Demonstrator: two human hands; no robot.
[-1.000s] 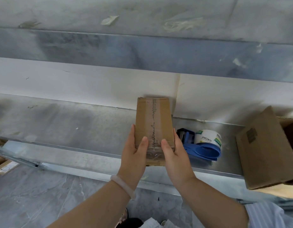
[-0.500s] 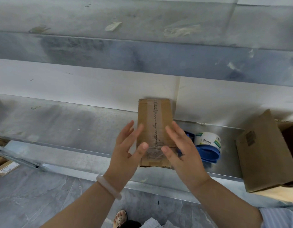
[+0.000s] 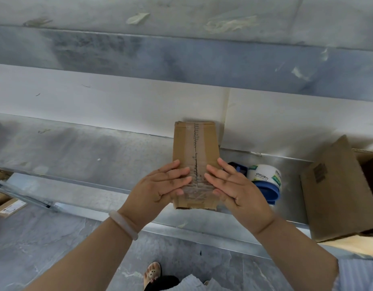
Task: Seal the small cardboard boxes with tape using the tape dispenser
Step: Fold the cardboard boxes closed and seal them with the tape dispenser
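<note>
Both grips lie flat on a small cardboard box point(image 3: 195, 143). The left grip point(image 3: 158, 187) and right grip point(image 3: 236, 190), fingers straight and close together, press the near end of its top, one on each side of the centre seam point(image 3: 195, 152), pinching nothing. A second ago the same hands clasped the box by its sides with thumbs on the seam. Half a second ago they lifted clear with fingers fanned. Now they are down again, flat, which reads as rubbing the clear tape point(image 3: 189, 139) onto the cardboard. The box rests on the metal counter point(image 3: 76, 150), its long axis running toward 12 o'clock and its far end against the white wall panel point(image 3: 118, 106). Tape appears to cover the seam from end to end, so this box looks all but sealed, with only the smoothing left. The blue tape dispenser point(image 3: 267, 190), roll loaded, lies idle on the counter at 3 o'clock of the box, just beside the right grip. A larger open carton point(image 3: 332, 185) stands farther out at 3 o'clock.
</note>
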